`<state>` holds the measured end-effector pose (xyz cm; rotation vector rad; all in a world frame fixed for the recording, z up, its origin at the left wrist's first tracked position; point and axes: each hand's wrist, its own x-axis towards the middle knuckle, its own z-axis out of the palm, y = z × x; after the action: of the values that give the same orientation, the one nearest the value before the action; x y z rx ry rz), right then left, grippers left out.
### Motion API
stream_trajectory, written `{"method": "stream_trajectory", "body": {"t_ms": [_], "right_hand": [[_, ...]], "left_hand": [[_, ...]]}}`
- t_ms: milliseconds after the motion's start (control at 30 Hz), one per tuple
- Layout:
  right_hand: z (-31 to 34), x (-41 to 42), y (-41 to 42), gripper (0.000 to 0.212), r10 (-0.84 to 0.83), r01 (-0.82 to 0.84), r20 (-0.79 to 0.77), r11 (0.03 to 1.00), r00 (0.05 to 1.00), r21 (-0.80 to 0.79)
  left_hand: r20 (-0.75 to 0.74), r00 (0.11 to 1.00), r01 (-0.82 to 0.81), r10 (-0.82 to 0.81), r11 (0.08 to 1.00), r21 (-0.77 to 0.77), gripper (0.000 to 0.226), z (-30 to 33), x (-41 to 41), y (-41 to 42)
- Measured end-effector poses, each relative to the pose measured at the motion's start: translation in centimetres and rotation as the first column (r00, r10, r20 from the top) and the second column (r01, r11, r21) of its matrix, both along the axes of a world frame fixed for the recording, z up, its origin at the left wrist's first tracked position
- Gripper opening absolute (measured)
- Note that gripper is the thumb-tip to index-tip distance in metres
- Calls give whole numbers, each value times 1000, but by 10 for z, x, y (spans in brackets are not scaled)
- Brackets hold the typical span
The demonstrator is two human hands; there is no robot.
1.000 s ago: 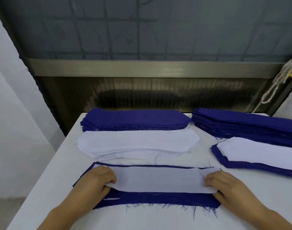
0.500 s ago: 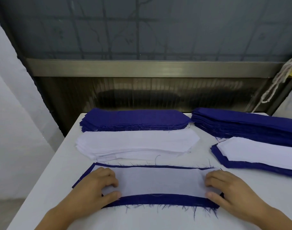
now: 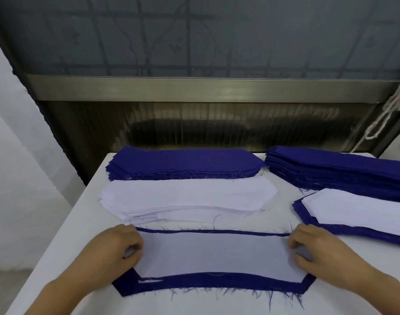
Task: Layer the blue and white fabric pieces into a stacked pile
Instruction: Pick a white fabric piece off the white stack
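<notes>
My left hand [image 3: 117, 246] and right hand [image 3: 317, 248] curl over the ends of the white piece [image 3: 217, 255], fingertips pinching it atop the blue piece [image 3: 217, 283] on the table [image 3: 64, 246]. Since a second ago, it has slid farther from me, baring more blue along the near edge.

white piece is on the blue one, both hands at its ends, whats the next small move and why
Probably nudge the thin white fabric piece slightly toward the person. The blue fabric piece under it shows a wide border along the near edge but only a thin strip at the far edge. The left hand and right hand already hold its ends.
</notes>
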<state>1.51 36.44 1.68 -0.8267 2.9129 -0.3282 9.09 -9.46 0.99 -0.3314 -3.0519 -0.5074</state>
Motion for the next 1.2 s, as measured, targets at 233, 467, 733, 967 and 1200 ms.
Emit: {"method": "stream_trajectory", "body": {"t_ms": [233, 467, 733, 967, 1200], "right_hand": [[13, -57, -67, 4, -47, 14, -91, 943, 995, -333], [0, -106, -93, 7, -41, 61, 72, 952, 997, -301], [2, -123, -99, 12, -66, 151, 235, 919, 970, -363], [9, -130, -102, 28, -135, 264, 357, 901, 925, -345], [9, -127, -109, 34, -203, 281, 281, 919, 938, -275]], "left_hand": [[-199, 980, 31, -14, 996, 83, 9, 25, -71, 71], [-10, 1000, 20, -18, 977, 213, 14, 14, -135, 110], [67, 998, -40, 21, 954, 297, 19, 11, -143, 114], [94, 995, -63, 42, 970, 236, 25, 16, -148, 120], [113, 990, -97, 80, 983, 156, 27, 19, -155, 128]]}}
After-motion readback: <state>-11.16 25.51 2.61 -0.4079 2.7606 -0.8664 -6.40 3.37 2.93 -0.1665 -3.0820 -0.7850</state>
